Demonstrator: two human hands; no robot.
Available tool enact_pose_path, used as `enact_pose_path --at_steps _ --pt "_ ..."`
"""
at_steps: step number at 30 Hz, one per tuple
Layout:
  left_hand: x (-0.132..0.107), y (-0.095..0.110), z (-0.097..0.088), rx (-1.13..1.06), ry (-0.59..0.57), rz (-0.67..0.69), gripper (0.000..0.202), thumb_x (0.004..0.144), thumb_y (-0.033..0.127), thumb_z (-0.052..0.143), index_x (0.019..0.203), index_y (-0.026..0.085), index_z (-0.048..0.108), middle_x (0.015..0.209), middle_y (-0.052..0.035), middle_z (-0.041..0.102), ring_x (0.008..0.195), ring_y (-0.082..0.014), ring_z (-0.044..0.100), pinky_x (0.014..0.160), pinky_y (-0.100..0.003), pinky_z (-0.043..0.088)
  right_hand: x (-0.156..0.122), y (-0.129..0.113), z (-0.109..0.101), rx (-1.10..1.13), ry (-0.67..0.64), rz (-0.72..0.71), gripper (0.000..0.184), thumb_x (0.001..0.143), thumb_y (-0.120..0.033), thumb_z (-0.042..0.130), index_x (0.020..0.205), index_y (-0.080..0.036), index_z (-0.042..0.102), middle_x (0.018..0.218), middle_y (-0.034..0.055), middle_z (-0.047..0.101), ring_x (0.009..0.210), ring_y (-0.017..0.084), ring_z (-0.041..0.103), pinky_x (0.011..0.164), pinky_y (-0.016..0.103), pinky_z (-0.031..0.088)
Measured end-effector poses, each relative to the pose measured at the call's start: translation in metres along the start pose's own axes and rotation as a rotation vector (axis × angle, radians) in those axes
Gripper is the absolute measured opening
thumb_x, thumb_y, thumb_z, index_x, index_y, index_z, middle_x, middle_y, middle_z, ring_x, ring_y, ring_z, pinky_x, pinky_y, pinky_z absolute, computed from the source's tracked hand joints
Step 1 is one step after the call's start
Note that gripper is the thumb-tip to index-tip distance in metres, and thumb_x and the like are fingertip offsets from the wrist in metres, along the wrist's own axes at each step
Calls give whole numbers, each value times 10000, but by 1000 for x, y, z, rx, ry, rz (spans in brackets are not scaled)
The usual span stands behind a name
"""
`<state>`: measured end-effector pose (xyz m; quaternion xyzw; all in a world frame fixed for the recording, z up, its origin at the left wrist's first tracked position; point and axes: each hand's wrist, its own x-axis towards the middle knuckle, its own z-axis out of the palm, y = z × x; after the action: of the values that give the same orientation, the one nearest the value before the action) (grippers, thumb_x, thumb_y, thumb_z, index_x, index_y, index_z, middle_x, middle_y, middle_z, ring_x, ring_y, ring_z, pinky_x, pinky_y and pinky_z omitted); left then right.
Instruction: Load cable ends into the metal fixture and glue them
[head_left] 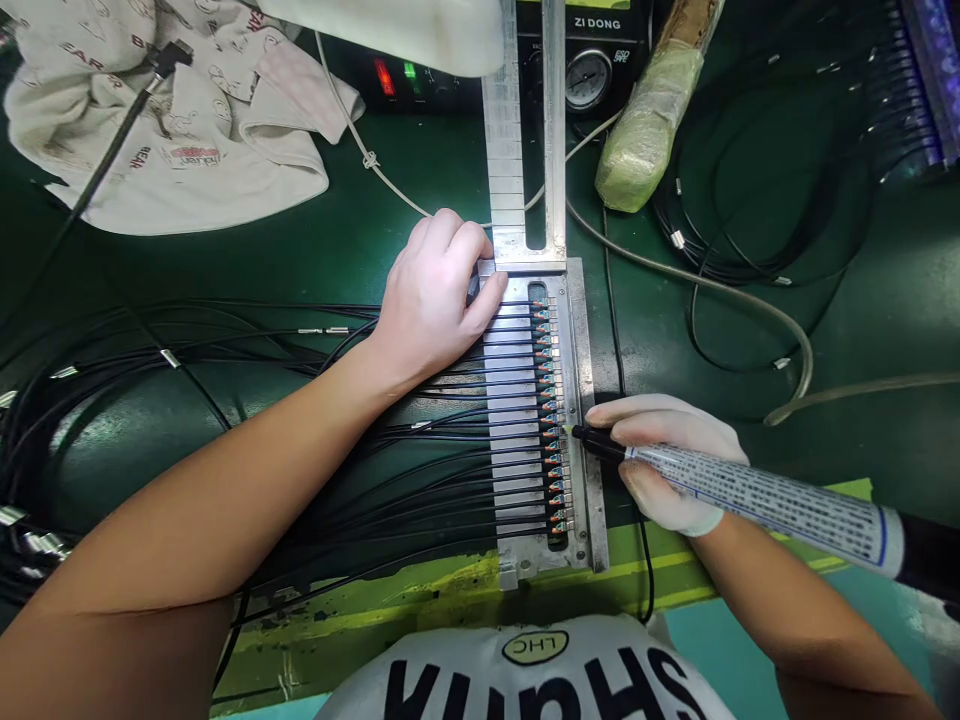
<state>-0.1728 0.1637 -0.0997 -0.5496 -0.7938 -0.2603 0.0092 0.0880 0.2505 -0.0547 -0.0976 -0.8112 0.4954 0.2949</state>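
Observation:
A metal jig (517, 380) lies on the bench, holding a row of black cables (457, 384) side by side. Stripped cable ends with small coloured wires and metal connectors (553, 420) line its right side. My bare left hand (435, 290) is closed at the jig's upper left corner, thumb on the metal, other fingertips partly hidden. In a white glove, my right hand (667, 460) grips a thick marker-like pen (757, 500) with a printed label. The pen's black tip points at the connectors around the middle of the row; whether it touches them I cannot tell.
A metal rail (555, 130) extends from the jig's far end toward a black control box (592, 60) with a gauge. White cloth (187, 120) lies far left. A wrapped handle (645, 140) and coiled cables (720, 250) are at the right. Loose cables (67, 400) crowd the left.

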Motion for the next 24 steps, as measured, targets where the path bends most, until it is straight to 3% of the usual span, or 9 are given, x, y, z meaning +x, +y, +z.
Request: enact_pose_path --at_steps 15,24 --pt "1 0 0 -40 -17 -28 192 944 425 481 966 235 494 990 -88 517 984 -260 509 856 -435 435 -2 4 0 2 11 -7 232 771 -165 739 998 -157 695 995 118 721 887 249 718 760 373 630" --pt "1 0 0 -8 26 31 184 958 400 490 962 217 505 965 -93 535 939 -253 521 813 -434 464 1 1 0 -38 15 -10 199 785 -179 721 981 -165 690 983 111 724 871 238 720 750 359 633"
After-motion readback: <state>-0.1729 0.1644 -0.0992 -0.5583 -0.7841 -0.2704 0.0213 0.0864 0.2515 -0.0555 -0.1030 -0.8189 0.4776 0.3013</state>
